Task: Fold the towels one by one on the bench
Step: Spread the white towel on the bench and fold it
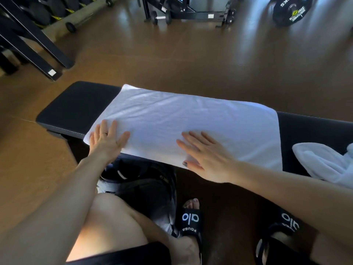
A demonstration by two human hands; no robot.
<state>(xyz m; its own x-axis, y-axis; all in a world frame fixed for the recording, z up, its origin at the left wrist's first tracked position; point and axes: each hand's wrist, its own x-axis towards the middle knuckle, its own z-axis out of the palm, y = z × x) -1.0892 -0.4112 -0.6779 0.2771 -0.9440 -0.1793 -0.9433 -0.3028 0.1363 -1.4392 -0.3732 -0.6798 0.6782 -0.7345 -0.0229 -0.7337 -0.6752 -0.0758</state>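
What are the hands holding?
Nothing. The left hand and right hand lie flat, fingers straight, on the white towel spread on the bench.

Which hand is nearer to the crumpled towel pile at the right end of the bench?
Right. The right hand lies flat on the spread towel, closer to the crumpled towel pile; the left hand presses its far corner.

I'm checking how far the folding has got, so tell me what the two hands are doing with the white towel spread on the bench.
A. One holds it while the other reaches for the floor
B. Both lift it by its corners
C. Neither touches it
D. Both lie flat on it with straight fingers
D: the left hand and right hand both rest flat, fingers straight, on the near edge of the white towel lying on the bench.
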